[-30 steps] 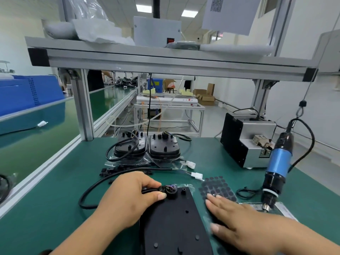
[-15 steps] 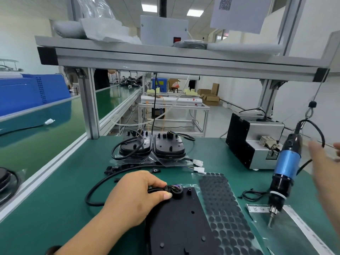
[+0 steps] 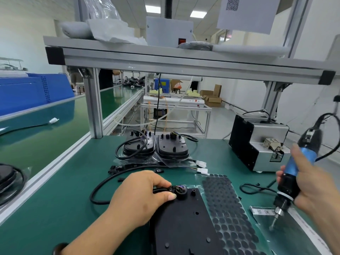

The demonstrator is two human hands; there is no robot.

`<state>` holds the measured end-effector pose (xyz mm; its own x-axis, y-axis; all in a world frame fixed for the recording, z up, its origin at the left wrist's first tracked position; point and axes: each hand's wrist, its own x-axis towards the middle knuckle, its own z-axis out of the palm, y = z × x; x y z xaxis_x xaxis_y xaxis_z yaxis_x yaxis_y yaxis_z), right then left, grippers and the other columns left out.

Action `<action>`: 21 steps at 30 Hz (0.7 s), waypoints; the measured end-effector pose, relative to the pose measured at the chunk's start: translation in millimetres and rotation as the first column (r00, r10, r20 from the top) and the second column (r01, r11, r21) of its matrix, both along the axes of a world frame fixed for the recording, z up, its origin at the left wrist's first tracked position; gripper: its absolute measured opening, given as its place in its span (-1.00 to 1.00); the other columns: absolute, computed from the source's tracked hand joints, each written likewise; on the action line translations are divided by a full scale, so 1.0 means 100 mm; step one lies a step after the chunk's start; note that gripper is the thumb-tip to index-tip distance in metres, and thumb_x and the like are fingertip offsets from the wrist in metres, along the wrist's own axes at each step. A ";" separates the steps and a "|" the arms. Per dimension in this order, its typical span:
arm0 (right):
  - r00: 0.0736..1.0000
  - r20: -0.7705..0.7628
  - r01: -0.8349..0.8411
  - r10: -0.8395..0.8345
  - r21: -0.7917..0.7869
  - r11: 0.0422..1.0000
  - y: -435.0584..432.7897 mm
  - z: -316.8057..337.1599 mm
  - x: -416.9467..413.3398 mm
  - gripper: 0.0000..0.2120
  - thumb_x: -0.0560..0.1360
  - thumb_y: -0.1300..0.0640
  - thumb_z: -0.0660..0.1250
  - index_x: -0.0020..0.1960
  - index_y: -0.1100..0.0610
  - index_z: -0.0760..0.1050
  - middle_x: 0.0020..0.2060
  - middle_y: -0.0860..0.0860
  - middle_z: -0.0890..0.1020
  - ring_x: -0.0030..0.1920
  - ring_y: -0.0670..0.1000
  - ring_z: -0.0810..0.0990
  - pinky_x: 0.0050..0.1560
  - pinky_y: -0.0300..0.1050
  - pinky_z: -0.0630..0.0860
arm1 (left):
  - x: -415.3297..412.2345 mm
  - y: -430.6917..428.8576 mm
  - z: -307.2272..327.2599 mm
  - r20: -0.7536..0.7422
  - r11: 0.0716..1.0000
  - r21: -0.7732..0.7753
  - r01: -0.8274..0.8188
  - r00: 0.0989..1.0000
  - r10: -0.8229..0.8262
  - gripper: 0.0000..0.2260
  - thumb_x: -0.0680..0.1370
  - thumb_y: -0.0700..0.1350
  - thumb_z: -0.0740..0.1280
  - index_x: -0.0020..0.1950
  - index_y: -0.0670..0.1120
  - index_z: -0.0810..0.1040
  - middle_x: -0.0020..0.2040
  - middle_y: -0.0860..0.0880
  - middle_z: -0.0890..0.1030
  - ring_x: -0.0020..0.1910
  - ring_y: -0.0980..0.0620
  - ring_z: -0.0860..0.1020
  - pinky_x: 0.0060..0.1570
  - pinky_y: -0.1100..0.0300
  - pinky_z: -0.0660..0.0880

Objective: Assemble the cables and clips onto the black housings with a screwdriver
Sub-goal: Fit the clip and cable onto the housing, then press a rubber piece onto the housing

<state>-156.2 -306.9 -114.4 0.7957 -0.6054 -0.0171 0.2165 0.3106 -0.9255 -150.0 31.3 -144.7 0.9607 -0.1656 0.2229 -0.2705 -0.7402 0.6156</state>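
left hand (image 3: 139, 197): fingers pinch cable grommet (image 3: 180, 191) at top of black housing (image 3: 185, 225) on green mat
right hand (image 3: 312, 188): closed round blue screwdriver (image 3: 292, 172), bit down
labels: QR sheet (image 3: 246, 11) overhead, unreadable

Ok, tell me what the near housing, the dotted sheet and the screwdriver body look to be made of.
Housing: likely moulded plastic, matt black, with raised bosses and no shine.
Dotted sheet: probably rubber or foam pads, dull black discs in rows on a glossy clear backing.
Screwdriver: seemingly plastic, smooth blue barrel with a black lower section; the tip looks like bright metal.
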 end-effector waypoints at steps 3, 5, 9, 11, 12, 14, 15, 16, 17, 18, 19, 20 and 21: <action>0.963 0.250 -0.123 0.098 0.086 0.989 0.24 0.24 -0.10 -0.51 0.26 -0.18 0.51 -0.05 0.07 0.37 -0.35 -0.01 0.49 -0.50 -0.10 0.52 -0.46 -0.25 0.53 | 0.00 0.00 0.00 -0.001 1.000 -0.006 -0.003 1.000 0.003 -0.82 0.35 0.22 0.47 -0.08 0.30 0.60 -0.12 0.30 0.56 -0.05 0.24 0.54 0.03 0.12 0.53; 0.869 0.448 -0.296 0.211 0.130 0.946 0.46 0.43 -0.14 -0.52 0.24 -0.11 0.55 -0.02 0.03 0.38 -0.35 -0.05 0.52 -0.43 -0.09 0.51 -0.38 -0.24 0.53 | 0.00 0.00 0.00 -0.014 1.000 -0.003 -0.001 1.000 0.001 -0.83 0.35 0.22 0.47 -0.09 0.31 0.59 -0.11 0.31 0.56 -0.03 0.23 0.54 0.05 0.11 0.52; 0.694 0.579 -0.481 0.428 -0.070 0.874 1.08 0.73 -0.14 -0.52 0.27 0.00 0.55 0.04 0.07 0.38 -0.34 -0.02 0.53 -0.40 -0.03 0.51 -0.28 -0.17 0.54 | -0.01 0.00 0.00 -0.023 1.000 -0.008 -0.006 1.000 0.006 -0.81 0.35 0.22 0.47 -0.07 0.30 0.60 -0.12 0.32 0.56 -0.03 0.24 0.54 0.06 0.11 0.52; 0.642 0.569 -0.511 0.514 -0.182 0.840 1.38 0.77 -0.08 -0.58 0.33 0.06 0.48 0.05 0.11 0.35 -0.37 0.01 0.51 -0.42 -0.01 0.49 -0.34 -0.17 0.51 | -0.02 -0.01 0.01 -0.025 1.000 -0.011 -0.010 1.000 0.010 -0.83 0.35 0.22 0.47 -0.09 0.31 0.60 -0.14 0.32 0.57 -0.05 0.26 0.54 0.04 0.11 0.53; 0.622 0.562 -0.509 0.545 -0.239 0.827 1.51 0.77 -0.05 -0.63 0.35 0.10 0.46 0.04 0.11 0.35 -0.38 0.02 0.51 -0.43 0.00 0.48 -0.36 -0.16 0.50 | -0.02 -0.01 0.01 -0.028 1.000 -0.015 -0.013 1.000 0.012 -0.83 0.35 0.22 0.47 -0.09 0.31 0.60 -0.14 0.32 0.57 -0.06 0.27 0.54 0.04 0.11 0.53; 0.599 0.556 -0.487 0.576 -0.318 0.813 1.71 0.76 0.02 -0.75 0.39 0.16 0.39 -0.01 0.09 0.38 -0.40 0.04 0.50 -0.44 0.03 0.47 -0.37 -0.13 0.49 | -0.03 -0.01 0.01 -0.038 0.999 -0.026 -0.020 0.999 0.019 -0.81 0.35 0.22 0.48 -0.08 0.30 0.61 -0.14 0.32 0.59 -0.07 0.27 0.56 0.03 0.11 0.54; 0.601 0.549 -0.473 0.581 -0.342 0.812 1.79 0.76 0.05 -0.80 0.40 0.18 0.38 -0.04 0.08 0.40 -0.41 0.05 0.50 -0.46 0.04 0.46 -0.38 -0.12 0.48 | -0.03 -0.02 0.01 -0.044 0.999 -0.031 -0.023 0.999 0.022 -0.81 0.34 0.22 0.48 -0.07 0.29 0.62 -0.16 0.32 0.60 -0.08 0.27 0.57 0.02 0.10 0.55; 0.608 0.539 -0.459 0.582 -0.360 0.812 1.84 0.74 0.09 -0.84 0.40 0.18 0.36 -0.07 0.08 0.41 -0.43 0.06 0.50 -0.47 0.06 0.46 -0.40 -0.11 0.48 | -0.03 -0.02 0.01 -0.047 0.999 -0.035 -0.025 0.999 0.024 -0.81 0.34 0.22 0.48 -0.08 0.29 0.61 -0.18 0.32 0.61 -0.10 0.27 0.57 0.00 0.10 0.56; 0.620 0.528 -0.444 0.580 -0.373 0.814 1.88 0.73 0.12 -0.86 0.40 0.18 0.36 -0.09 0.08 0.42 -0.43 0.07 0.49 -0.48 0.08 0.46 -0.41 -0.11 0.47 | -0.03 -0.02 0.01 -0.047 0.999 -0.037 -0.026 0.999 0.025 -0.81 0.33 0.22 0.49 -0.09 0.30 0.61 -0.20 0.34 0.61 -0.12 0.27 0.58 -0.02 0.09 0.56; 0.630 0.520 -0.435 0.577 -0.379 0.817 1.91 0.71 0.14 -0.87 0.40 0.18 0.36 -0.10 0.08 0.42 -0.44 0.08 0.49 -0.48 0.08 0.45 -0.41 -0.10 0.47 | -0.04 -0.02 0.02 -0.046 0.999 -0.037 -0.027 0.999 0.025 -0.82 0.33 0.21 0.49 -0.10 0.32 0.59 -0.22 0.35 0.61 -0.15 0.27 0.57 -0.04 0.09 0.57; 0.637 0.513 -0.436 0.575 -0.375 0.818 1.92 0.68 0.17 -0.87 0.40 0.18 0.36 -0.11 0.09 0.42 -0.44 0.09 0.48 -0.49 0.09 0.45 -0.42 -0.10 0.47 | -0.04 -0.02 0.03 -0.045 0.999 -0.036 -0.026 0.999 0.024 -0.82 0.33 0.21 0.49 -0.12 0.34 0.58 -0.24 0.36 0.60 -0.16 0.28 0.57 -0.05 0.09 0.57; 0.640 0.509 -0.445 0.576 -0.365 0.818 1.93 0.65 0.19 -0.88 0.40 0.17 0.36 -0.11 0.09 0.43 -0.44 0.09 0.48 -0.49 0.09 0.44 -0.42 -0.09 0.47 | -0.05 -0.02 0.04 -0.041 0.999 -0.032 -0.028 0.999 0.026 -0.82 0.33 0.22 0.49 -0.12 0.34 0.58 -0.24 0.36 0.60 -0.17 0.28 0.57 -0.06 0.10 0.57; 0.640 0.507 -0.454 0.577 -0.357 0.817 1.93 0.63 0.21 -0.87 0.40 0.17 0.36 -0.11 0.09 0.43 -0.44 0.10 0.48 -0.48 0.08 0.44 -0.42 -0.09 0.47 | -0.05 -0.02 0.04 -0.035 0.999 -0.025 -0.032 0.999 0.031 -0.82 0.32 0.23 0.48 -0.12 0.34 0.58 -0.24 0.36 0.59 -0.17 0.29 0.56 -0.07 0.11 0.57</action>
<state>-135.5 -113.6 -51.3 0.7949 -0.0349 0.6058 0.5711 0.3803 -0.7275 -155.1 29.0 -140.5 0.9725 -0.1298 0.1934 -0.2255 -0.7317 0.6433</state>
